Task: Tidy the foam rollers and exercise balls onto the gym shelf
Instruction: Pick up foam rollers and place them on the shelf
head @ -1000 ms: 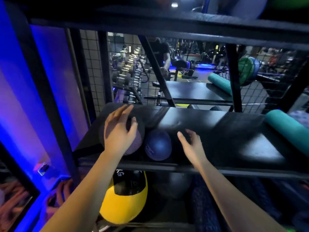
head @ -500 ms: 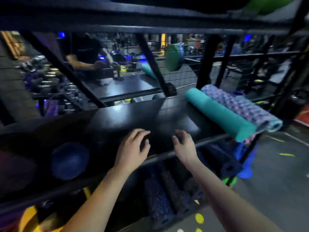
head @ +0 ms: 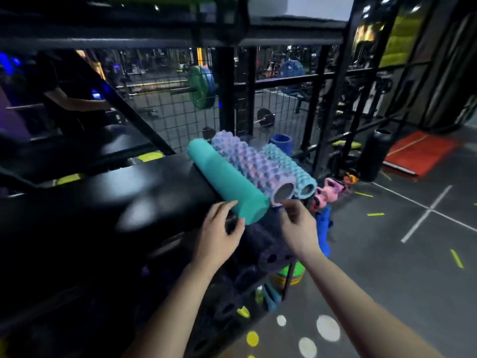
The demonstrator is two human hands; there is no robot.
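– Where are the rollers?
– Side by side at the shelf's point(head: 129, 187) right end: teal roller point(head: 224, 179), purple roller point(head: 255, 164), blue roller point(head: 287, 162)
– My hands?
– Your left hand point(head: 219, 235) is at the teal end, your right hand point(head: 298, 227) below the purple end; both loosely curled, holding nothing

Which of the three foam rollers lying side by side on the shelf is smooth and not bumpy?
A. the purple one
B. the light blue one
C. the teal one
C: the teal roller has a plain smooth skin, while the purple roller and the light blue roller next to it are covered in bumps.
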